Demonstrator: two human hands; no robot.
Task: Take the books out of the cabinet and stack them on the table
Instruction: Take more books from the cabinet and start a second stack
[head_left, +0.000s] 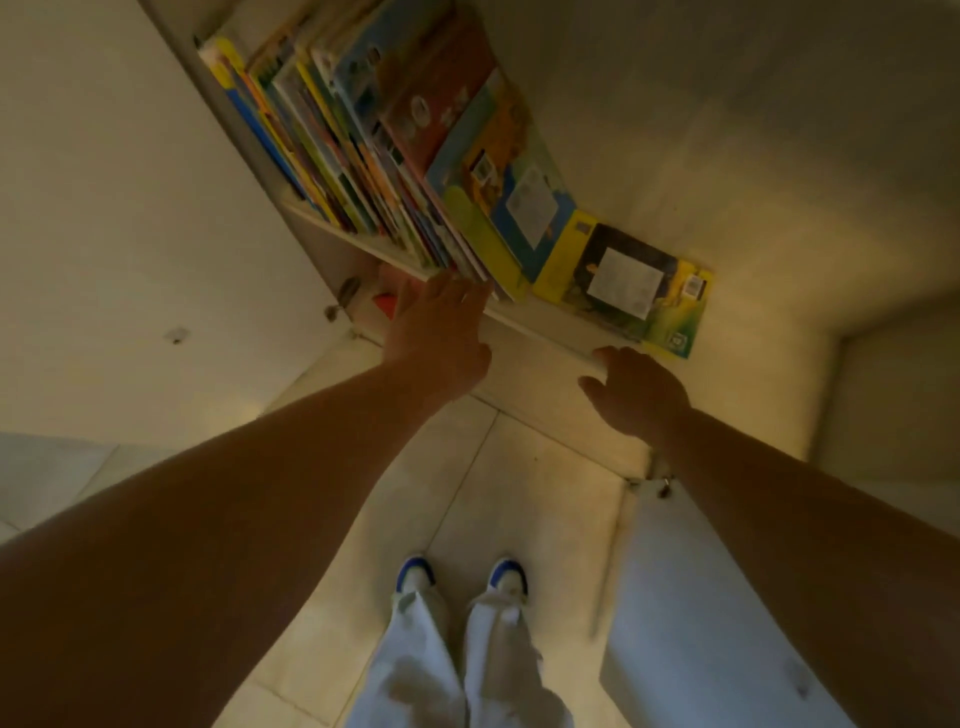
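A row of several colourful books (363, 140) leans to the right on the cabinet shelf (540, 327). One yellow and green book (623, 280) lies flat on the shelf at the right end of the row. My left hand (441, 338) reaches to the shelf's front edge, its fingertips touching the bottoms of the leaning books, fingers spread. Just below the flat book, my right hand (636, 395) hovers at the shelf edge with fingers apart and nothing in it. The table is out of view.
An open white cabinet door (104, 234) stands at the left, another door (701, 597) at the lower right. Below the shelf a small red object (384, 301) shows. My feet (462, 577) stand on a tiled floor (519, 493).
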